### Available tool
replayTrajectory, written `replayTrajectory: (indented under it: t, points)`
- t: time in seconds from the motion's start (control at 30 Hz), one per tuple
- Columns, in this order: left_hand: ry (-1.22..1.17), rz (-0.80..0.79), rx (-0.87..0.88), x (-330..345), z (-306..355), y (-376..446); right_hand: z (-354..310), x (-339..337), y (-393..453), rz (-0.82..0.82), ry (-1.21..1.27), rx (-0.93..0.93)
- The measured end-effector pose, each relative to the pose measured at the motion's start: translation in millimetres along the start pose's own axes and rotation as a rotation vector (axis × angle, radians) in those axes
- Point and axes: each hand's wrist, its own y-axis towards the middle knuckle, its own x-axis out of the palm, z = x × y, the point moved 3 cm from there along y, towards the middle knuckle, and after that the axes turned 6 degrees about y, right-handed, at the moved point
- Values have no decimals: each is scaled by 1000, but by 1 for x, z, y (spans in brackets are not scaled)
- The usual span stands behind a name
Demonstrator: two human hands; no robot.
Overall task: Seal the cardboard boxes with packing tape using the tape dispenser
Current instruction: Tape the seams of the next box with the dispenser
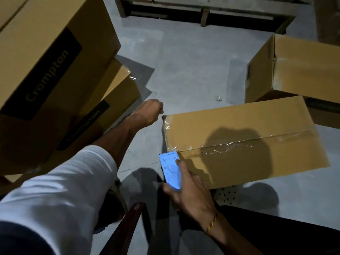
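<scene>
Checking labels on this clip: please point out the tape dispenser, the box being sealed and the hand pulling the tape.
blue tape dispenser (pixel 170 167), head view, flat side.
cardboard box (pixel 248 126), head view, top flap.
left hand (pixel 149 112), head view, back of fist.

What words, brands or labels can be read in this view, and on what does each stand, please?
"Crompton": dark panel on the large box at upper left.
"Crompton", dim and partly shadowed: dark panel on the box below it.
Embossed marks on the blue tape dispenser: too blurred to read.

Grey floor (pixel 193 70) bears cardboard boxes (pixel 248 144).
</scene>
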Motion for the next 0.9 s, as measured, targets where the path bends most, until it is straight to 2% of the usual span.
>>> replayTrajectory:
  t: [0.2, 0.5, 0.9]
  points:
    - [6, -17, 16, 8, 2, 3, 3, 22, 4, 22, -23, -17]
    - [-17, -10, 20, 17, -2, 2, 8, 19, 9, 91, 0, -9]
    - [-20, 40, -17, 23, 2, 0, 4, 13, 15, 74, 36, -4]
